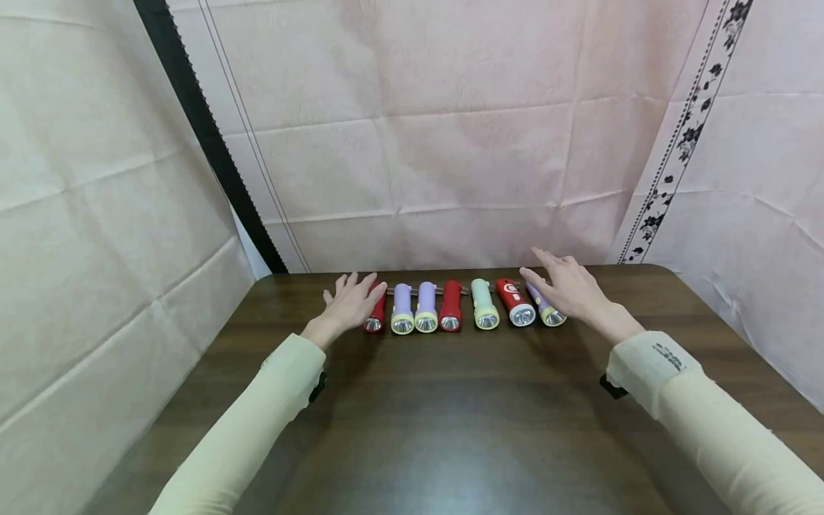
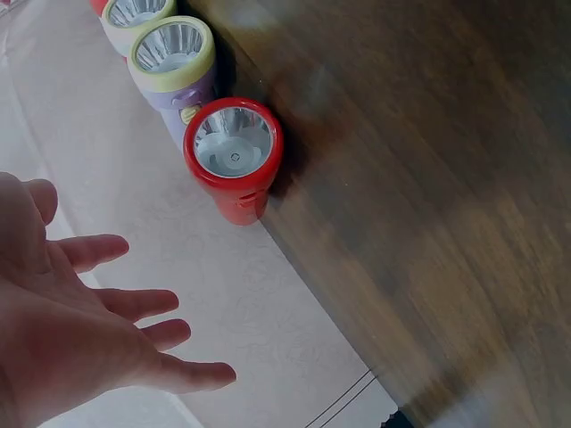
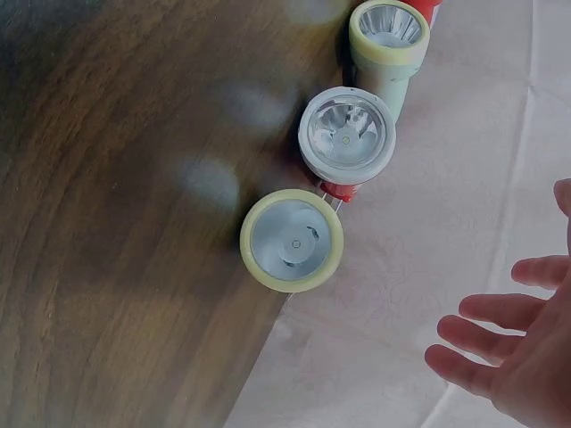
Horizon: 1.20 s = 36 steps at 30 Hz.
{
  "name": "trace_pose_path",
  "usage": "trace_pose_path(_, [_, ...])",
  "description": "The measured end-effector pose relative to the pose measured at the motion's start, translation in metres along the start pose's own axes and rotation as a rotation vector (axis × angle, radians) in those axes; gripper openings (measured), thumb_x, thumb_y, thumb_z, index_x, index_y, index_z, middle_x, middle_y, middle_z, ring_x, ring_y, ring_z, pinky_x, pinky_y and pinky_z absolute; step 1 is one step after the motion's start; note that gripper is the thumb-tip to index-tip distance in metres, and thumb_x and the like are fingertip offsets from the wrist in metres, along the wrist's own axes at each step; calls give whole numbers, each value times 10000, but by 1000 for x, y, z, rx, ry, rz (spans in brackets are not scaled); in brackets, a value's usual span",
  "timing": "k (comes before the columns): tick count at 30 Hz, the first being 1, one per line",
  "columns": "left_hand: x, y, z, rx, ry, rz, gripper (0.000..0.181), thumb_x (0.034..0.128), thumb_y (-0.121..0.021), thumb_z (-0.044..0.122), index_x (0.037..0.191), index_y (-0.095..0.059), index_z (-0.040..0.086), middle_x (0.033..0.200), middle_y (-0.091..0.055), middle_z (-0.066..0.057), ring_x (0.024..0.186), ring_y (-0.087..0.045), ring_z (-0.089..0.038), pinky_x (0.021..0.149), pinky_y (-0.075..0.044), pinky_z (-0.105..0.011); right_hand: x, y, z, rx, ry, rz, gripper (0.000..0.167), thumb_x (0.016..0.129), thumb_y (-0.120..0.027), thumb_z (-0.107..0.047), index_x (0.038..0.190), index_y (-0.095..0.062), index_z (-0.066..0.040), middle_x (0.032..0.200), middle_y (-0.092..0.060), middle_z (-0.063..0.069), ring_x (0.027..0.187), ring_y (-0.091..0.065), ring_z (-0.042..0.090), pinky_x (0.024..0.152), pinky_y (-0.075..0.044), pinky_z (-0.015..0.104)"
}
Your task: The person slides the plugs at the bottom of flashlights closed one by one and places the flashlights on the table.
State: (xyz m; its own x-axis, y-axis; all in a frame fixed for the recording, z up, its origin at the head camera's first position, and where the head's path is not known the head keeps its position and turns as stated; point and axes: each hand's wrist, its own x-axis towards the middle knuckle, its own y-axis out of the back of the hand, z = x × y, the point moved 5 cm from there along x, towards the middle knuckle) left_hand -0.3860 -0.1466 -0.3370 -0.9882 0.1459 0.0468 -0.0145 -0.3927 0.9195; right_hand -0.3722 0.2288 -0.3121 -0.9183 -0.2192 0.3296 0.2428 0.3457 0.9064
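Several small flashlights lie in a row along the table's far edge, lenses facing the person. The left hand [image 1: 347, 306], fingers spread, is over or beside the leftmost red flashlight [image 1: 375, 309]; the left wrist view shows the palm [image 2: 71, 330] apart from that red flashlight [image 2: 234, 160]. The right hand [image 1: 573, 287], fingers extended, is by the rightmost purple flashlight [image 1: 547, 307]; its yellow-rimmed lens [image 3: 292, 241] stands apart from the hand [image 3: 517, 339] in the right wrist view. Between them are purple [image 1: 402, 307], red [image 1: 450, 304], mint [image 1: 484, 304] and red-and-white [image 1: 516, 302] ones.
The dark wooden table [image 1: 412, 429] extends toward the person. Behind its far edge hangs a pale cloth [image 1: 412, 164], with a black band at left and a floral strip [image 1: 692, 132] at right. A thin metallic strip shows behind the flashlights.
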Motion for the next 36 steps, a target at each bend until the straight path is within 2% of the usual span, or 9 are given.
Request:
trace_pose_path(5, [2,-1,-2,13,5,-27,630,999,-328,536,1522,-284,188,1586,-179,-221,1461,-92,-427,1094,-34,-732,0,0,-3,-8,6,5,665,992,-391,-526,1466,-378,-61,1437,-470,225,1237,-463,489,928,-400,646])
trace_pose_path(9, [8,-4,0,65,12,-62,639,987,-406,494,1521,-278,169,1556,-247,-227,1421,-172,-432,1100,-68,-724,0,3,-1,-19,-2,0,653,1002,-370,-515,1466,-378,-56,1366,-521,270,1219,-487,466,870,-431,645])
trace_pose_path(16, [26,-17,0,181,43,-63,533,961,-481,391,1397,-415,92,1324,-494,-216,1235,-402,-395,1043,-254,-653,-1,5,-3,-19,0,22,608,1007,-377,-492,1417,-451,-49,1274,-581,287,1171,-523,452,840,-440,630])
trace_pose_path(25, [46,-26,-6,241,151,-133,485,929,-503,301,1335,-436,44,1132,-599,-190,1052,-547,-346,937,-430,-535,0,6,-8,-41,48,43,491,1006,-450,-400,1348,-546,-61,1208,-633,256,1107,-575,428,818,-462,599])
trace_pose_path(31, [56,-34,-7,250,193,-138,514,914,-534,303,1330,-428,19,1184,-599,-185,1045,-586,-331,905,-481,-476,-3,-1,-6,-50,62,-2,489,1006,-462,-380,1358,-535,-49,1193,-649,232,1076,-605,400,796,-489,570])
trace_pose_path(36, [60,-37,-7,200,182,-125,516,908,-561,285,1311,-432,-11,1213,-586,-205,1084,-586,-352,917,-487,-476,-5,-2,-3,-71,69,7,461,1006,-469,-349,1332,-558,-35,1187,-654,240,1054,-622,421,813,-486,575])
